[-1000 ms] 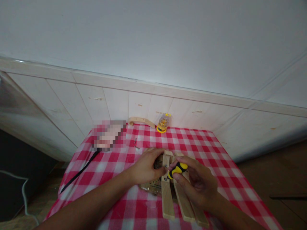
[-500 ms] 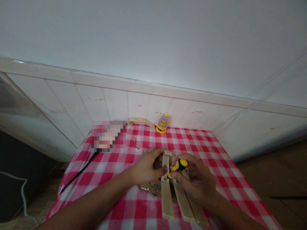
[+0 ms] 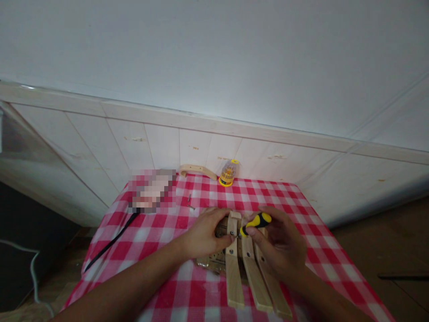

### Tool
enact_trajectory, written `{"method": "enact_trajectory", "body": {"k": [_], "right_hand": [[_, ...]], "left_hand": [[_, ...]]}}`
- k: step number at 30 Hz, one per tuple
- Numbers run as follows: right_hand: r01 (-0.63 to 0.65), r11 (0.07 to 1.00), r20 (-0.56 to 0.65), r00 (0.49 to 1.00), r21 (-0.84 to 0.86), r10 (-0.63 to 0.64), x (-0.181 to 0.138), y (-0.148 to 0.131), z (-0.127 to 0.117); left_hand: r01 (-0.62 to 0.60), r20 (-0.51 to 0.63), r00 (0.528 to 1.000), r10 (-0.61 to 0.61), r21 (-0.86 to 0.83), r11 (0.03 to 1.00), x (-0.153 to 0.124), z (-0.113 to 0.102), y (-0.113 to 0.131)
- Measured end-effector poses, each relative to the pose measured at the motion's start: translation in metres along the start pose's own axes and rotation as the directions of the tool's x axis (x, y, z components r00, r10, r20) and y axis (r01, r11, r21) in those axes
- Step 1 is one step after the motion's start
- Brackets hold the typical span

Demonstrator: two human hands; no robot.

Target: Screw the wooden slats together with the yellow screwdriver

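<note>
In my right hand (image 3: 283, 239) is a short yellow-and-black screwdriver (image 3: 256, 222), tilted, its shaft pointing left towards the upper screw of the leftmost wooden hook (image 3: 235, 281). Whether the tip sits in the screw head I cannot tell. My left hand (image 3: 206, 230) holds that hook near its upper end, thumb against its left edge and fingers over the far side. Two more wooden hooks, a middle one (image 3: 256, 279) and a right one (image 3: 278, 297), lie alongside, with dark screws in them. Beneath is a brown board (image 3: 211, 264) with small holes and a shiny clear covering.
Against the white panelled wall stand another curved wooden piece (image 3: 199, 169) and a clear-topped yellow bit case (image 3: 228, 173). Two loose screws (image 3: 191, 206) lie on the red checked tablecloth (image 3: 161, 237). A blurred-out object with a black strap (image 3: 114, 239) is at the left.
My right hand and the screwdriver have moved slightly up and right, from the lower screw of the leftmost hook to near its upper one. The left hand stays in place.
</note>
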State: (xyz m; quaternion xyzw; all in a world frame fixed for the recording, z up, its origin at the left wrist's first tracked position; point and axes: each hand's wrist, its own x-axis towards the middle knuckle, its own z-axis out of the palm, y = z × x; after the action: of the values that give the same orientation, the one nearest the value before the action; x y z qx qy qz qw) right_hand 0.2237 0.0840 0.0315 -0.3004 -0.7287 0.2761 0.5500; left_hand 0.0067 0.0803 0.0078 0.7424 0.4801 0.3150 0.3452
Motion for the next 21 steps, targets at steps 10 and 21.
{"method": "enact_trajectory", "body": {"k": [10, 21], "right_hand": [[-0.003, 0.999, 0.037, 0.999, -0.046, 0.005, -0.004, 0.010, -0.003], [0.014, 0.995, 0.205, 0.979, -0.094, 0.006, 0.001, 0.000, -0.013]], "left_hand": [[-0.007, 0.010, 1.000, 0.007, -0.011, 1.000, 0.000, 0.000, 0.000], [-0.033, 0.004, 0.999, 0.033, -0.055, 0.998, 0.000, -0.001, 0.000]]}}
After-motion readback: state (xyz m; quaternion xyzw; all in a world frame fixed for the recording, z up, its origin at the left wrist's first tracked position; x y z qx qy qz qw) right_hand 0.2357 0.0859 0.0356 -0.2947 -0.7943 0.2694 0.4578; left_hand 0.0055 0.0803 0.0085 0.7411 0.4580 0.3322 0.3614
